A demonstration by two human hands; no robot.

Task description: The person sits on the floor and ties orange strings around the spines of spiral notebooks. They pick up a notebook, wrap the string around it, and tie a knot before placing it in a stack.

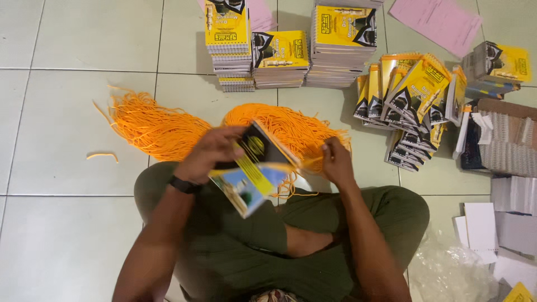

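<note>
I sit cross-legged on a tiled floor. My left hand, with a dark band on the wrist, grips a small spiral-bound booklet with a yellow, black and blue cover, held tilted above my lap. My right hand pinches an orange cord that runs from the booklet's edge. Just beyond my hands lies a big heap of orange cords spread across the floor.
Three stacks of yellow booklets stand ahead, and more booklets lean in a loose pile to the right. Pink paper sheets lie at the top. White pads and crumpled clear plastic sit at the right. One stray cord lies left.
</note>
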